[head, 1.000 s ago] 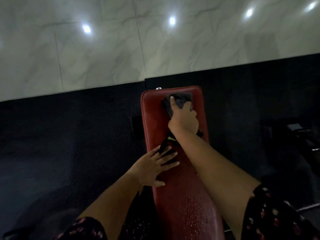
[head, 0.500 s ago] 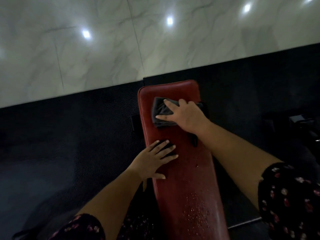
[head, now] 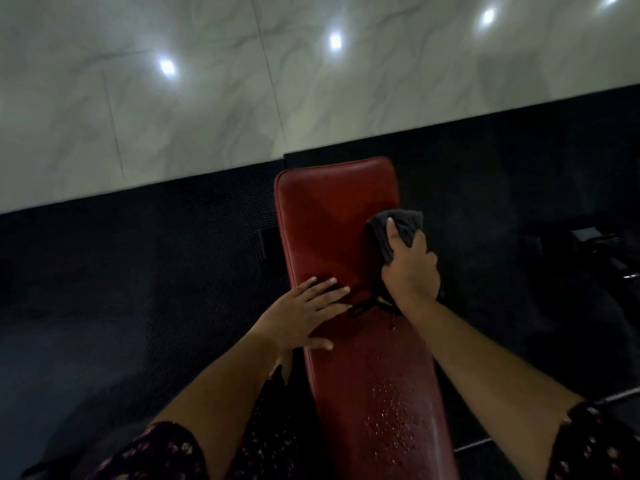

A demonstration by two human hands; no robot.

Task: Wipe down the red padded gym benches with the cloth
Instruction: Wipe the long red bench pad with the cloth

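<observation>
My right hand (head: 410, 271) is gripping the dark cloth (head: 398, 230), fingers curled around it, and pressing it against the right edge of the red padded bench (head: 332, 216) near its far end. My left hand (head: 304, 317) is lying flat on the pad's left side, fingers spread and straight. Water droplets (head: 391, 410) are beading on the near stretch of vinyl (dim light here). The bench is standing on black rubber matting (head: 138, 271), which is meeting pale marbled floor tiles (head: 207, 98) beyond.

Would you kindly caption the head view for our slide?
Right hand wipes red bench edge with dark cloth; left hand rests flat.
</observation>
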